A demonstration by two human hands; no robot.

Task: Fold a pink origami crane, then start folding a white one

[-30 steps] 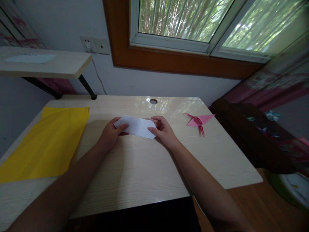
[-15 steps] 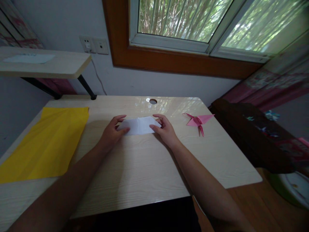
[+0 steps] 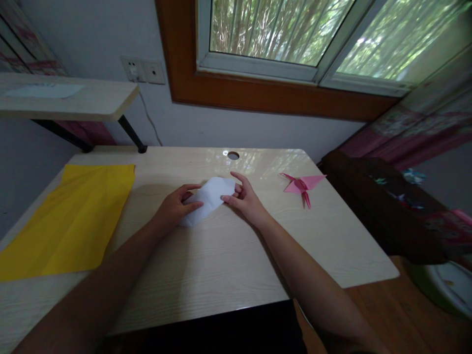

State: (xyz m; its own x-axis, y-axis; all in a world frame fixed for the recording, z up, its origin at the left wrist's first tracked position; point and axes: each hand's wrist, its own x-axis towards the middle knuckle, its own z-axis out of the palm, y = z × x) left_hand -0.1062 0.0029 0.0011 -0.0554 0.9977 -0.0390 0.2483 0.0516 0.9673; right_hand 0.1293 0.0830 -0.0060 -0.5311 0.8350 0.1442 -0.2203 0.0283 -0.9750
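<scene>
Between my hands is a folded sheet of white paper (image 3: 212,196), tilted with its right end higher and farther from me. My left hand (image 3: 179,204) pinches its left side, thumb on the near face and the other fingers behind. At the right end, my right hand (image 3: 245,199) grips the paper between thumb and fingers, with the index finger raised off it. Some fingertips are hidden behind the paper. A pink origami crane (image 3: 302,186) lies on the table to the right of my right hand.
A large yellow sheet of paper (image 3: 77,216) lies on the left of the pale wooden table (image 3: 228,275). A raised shelf (image 3: 110,101) on black legs stands at the back left. The table has a round cable hole (image 3: 233,156) near its back edge.
The white paper has turned from a level strip to a slant, its left end now nearer me and more of its face showing. My right index finger has lifted off it.
</scene>
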